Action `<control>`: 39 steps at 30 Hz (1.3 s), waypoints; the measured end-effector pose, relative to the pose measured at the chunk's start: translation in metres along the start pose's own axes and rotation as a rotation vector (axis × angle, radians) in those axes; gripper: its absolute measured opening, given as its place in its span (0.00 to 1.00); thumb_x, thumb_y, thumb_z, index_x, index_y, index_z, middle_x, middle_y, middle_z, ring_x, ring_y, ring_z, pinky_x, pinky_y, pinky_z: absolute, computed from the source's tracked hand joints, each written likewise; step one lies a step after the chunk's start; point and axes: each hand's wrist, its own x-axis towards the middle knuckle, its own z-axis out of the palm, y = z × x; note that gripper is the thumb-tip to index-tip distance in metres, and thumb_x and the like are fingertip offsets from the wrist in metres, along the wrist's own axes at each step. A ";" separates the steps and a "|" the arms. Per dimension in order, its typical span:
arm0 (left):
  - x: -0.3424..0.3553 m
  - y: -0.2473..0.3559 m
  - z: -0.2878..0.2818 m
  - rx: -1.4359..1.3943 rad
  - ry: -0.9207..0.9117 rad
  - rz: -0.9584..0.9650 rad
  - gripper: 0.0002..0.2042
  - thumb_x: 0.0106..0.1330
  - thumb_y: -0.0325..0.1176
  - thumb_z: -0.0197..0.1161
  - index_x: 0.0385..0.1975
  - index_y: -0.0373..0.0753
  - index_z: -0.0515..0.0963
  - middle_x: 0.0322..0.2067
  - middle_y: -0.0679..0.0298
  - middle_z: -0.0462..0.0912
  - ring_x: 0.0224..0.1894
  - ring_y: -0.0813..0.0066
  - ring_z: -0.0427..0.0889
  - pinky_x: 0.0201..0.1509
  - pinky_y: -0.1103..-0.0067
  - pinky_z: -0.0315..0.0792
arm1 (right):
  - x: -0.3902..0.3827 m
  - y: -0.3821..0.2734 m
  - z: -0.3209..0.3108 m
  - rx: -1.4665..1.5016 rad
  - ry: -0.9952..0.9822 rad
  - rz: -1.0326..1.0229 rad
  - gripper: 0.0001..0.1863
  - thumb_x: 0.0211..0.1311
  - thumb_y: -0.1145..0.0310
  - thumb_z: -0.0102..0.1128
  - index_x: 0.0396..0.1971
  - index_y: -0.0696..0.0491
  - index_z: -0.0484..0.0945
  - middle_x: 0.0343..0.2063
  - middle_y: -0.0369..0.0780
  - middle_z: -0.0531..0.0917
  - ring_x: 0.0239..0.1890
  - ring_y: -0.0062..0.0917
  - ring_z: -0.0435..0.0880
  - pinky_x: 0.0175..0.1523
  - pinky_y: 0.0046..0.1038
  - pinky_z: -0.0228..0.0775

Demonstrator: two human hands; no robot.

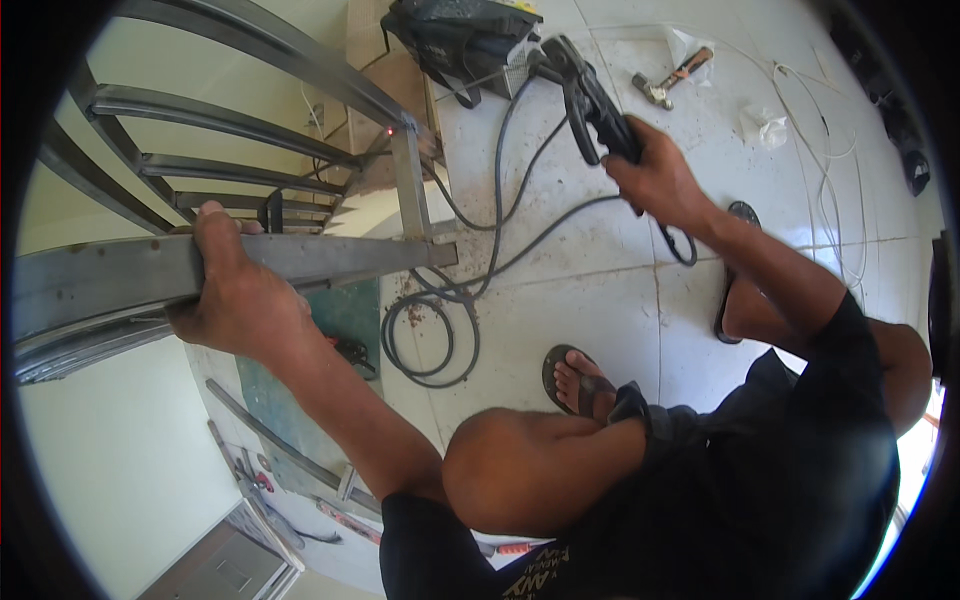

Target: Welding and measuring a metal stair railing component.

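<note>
My left hand (243, 290) is wrapped round a thick grey steel tube of a welded metal frame (340, 257), thumb on top. My right hand (662, 180) grips the handle of a black welding electrode holder (590, 100), raised above the floor. A thin rod, apparently an electrode (480, 82), reaches from its jaws toward the frame and stays apart from it. On the frame's upper corner a small red spot (390, 131) glows, near the short upright tube (409, 185). A dark welding cable (570, 208) trails from the holder.
Cable coils (430, 340) lie on the white tiled floor. A black bag (460, 45) stands at the far side, with a hammer (670, 78) and clear plastic (768, 125) to its right. Thin white cords (825, 190) lie far right. My sandalled foot (580, 380) is beside the coils.
</note>
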 end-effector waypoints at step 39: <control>-0.139 -0.007 0.067 0.938 0.062 0.329 0.17 0.57 0.33 0.64 0.43 0.31 0.71 0.41 0.53 0.76 0.48 0.69 0.71 0.52 0.73 0.66 | 0.084 0.118 -0.150 0.327 -0.491 0.324 0.09 0.54 0.77 0.50 0.36 0.59 0.67 0.16 0.33 0.69 0.15 0.14 0.68 0.18 0.21 0.61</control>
